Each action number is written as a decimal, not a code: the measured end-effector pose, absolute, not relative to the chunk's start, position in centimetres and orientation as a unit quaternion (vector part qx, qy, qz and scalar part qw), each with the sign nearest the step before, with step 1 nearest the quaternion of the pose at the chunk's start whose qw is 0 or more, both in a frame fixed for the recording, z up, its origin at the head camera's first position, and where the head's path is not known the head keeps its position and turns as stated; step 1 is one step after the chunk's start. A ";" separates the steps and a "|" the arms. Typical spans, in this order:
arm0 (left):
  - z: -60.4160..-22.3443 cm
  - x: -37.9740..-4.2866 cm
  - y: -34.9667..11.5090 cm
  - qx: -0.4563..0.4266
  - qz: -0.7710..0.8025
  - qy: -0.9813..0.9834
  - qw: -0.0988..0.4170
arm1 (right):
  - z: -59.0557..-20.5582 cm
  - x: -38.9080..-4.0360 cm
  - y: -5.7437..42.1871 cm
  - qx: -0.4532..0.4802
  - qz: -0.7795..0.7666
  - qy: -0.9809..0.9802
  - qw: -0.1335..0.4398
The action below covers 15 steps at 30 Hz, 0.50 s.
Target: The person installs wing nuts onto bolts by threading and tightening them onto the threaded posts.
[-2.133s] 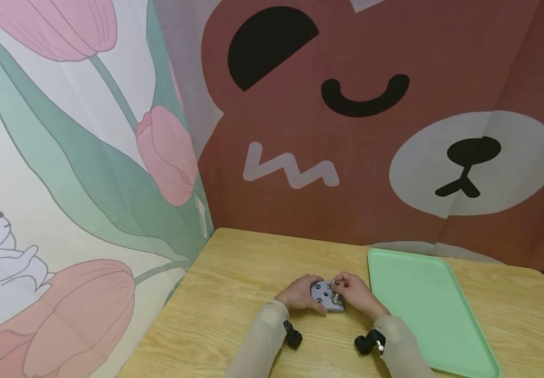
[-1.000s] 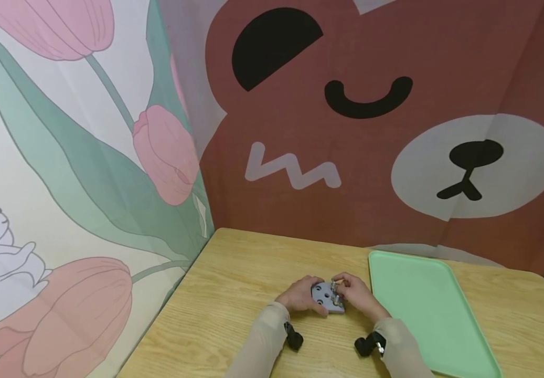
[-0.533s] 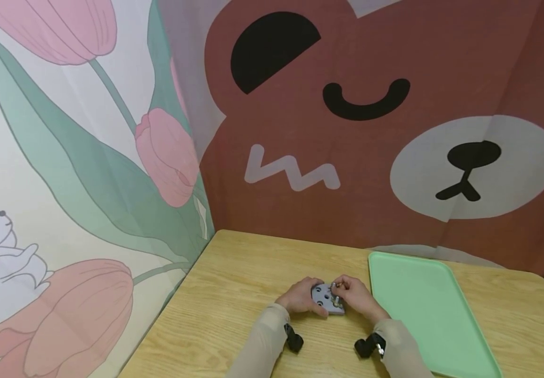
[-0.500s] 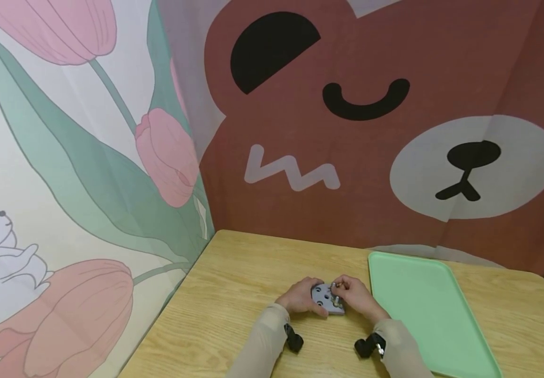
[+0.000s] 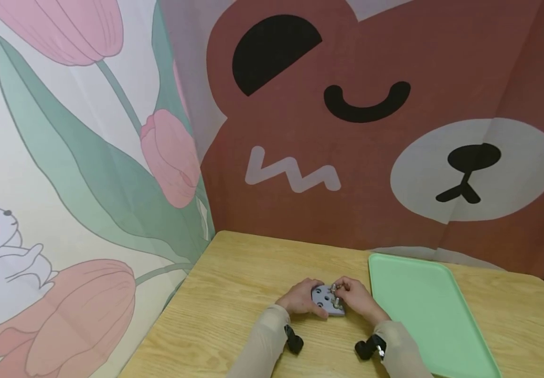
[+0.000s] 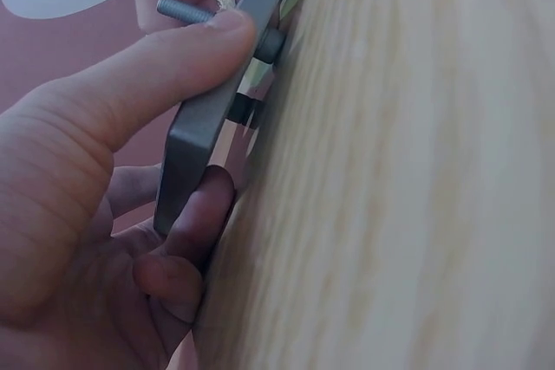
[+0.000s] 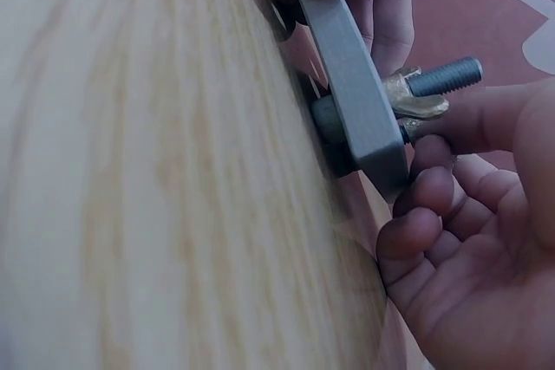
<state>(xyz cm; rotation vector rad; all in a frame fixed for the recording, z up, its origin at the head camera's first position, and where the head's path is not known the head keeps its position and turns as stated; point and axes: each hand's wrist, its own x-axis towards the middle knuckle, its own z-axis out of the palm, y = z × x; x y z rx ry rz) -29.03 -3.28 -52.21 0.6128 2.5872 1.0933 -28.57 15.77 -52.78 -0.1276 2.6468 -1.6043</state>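
A grey metal plate (image 5: 330, 311) with round holes is held just over the table, tilted. My left hand (image 5: 297, 298) grips its left side, thumb (image 6: 186, 58) on the upper face and fingers curled beneath. Two bolts stand up from the plate's right part. On the nearer bolt (image 7: 447, 78) sits a brass-coloured wing nut (image 7: 421, 107). At the farther bolt (image 5: 334, 287), my right hand (image 5: 358, 299) pinches a small part with thumb and forefinger, largely hidden by the fingertips. Below the plate, dark bolt heads (image 6: 270, 45) show in the left wrist view.
A light green tray (image 5: 423, 310) lies on the wooden table (image 5: 234, 283), right of my right arm. A curtain with a printed bear (image 5: 290, 210) rises behind the table's far edge. Black wrist cameras (image 5: 294, 339) are strapped to both sleeves.
My right thumb and forefinger have shifted slightly around the farther bolt. The left hand and the plate stay almost in place, and the head view has moved a little.
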 end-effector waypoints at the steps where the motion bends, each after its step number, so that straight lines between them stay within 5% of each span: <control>1: -52.3 -29.0 -3.3 0.212 0.377 0.892 0.133 | -52.8 -28.5 15.8 -0.038 -0.525 0.850 0.026; 15: -52.6 -29.5 -3.3 0.215 0.374 0.892 0.135 | -52.6 -28.7 15.9 -0.023 -0.552 0.832 0.042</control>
